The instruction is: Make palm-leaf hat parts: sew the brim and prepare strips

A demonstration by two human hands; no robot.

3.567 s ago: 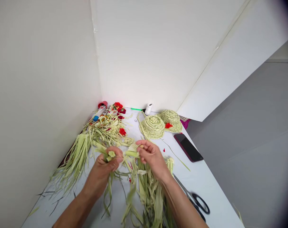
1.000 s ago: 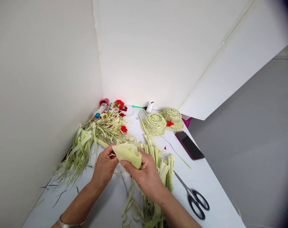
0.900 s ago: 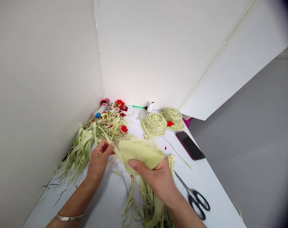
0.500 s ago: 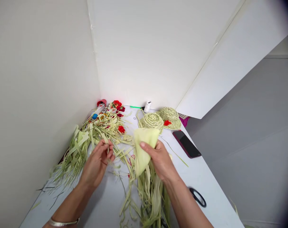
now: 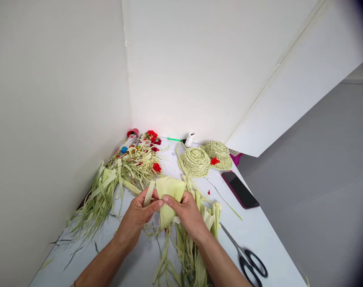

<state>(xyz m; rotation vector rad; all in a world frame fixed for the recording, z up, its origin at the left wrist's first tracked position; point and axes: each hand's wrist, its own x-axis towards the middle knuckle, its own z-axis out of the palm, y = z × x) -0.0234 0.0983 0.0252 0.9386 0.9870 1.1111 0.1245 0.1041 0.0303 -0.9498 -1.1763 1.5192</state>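
Observation:
A folded, cone-like piece of pale green corn husk [image 5: 171, 189] is gripped by my right hand [image 5: 186, 209], thumb across its front. My left hand [image 5: 141, 211] is closed on a narrow husk strip [image 5: 149, 193] that stands up between its fingers. Its thumb tip meets the left edge of the folded husk, close to my right thumb. Below both hands lies a bundle of long husk strips [image 5: 189, 247], partly hidden by my right forearm. Scissors [image 5: 239, 248] with black handles lie to the right of that bundle.
A heap of shredded husk [image 5: 102, 195] covers the table's left side. Two coiled woven hats [image 5: 195, 161] sit at the back, near red flowers [image 5: 156, 167] and a white thread spool [image 5: 190, 139]. A phone [image 5: 240, 190] lies by the right edge. Walls stand left and behind.
My left hand has moved right, bringing its strip up to the folded husk. My right hand has shifted left and down. More of the scissors shows now.

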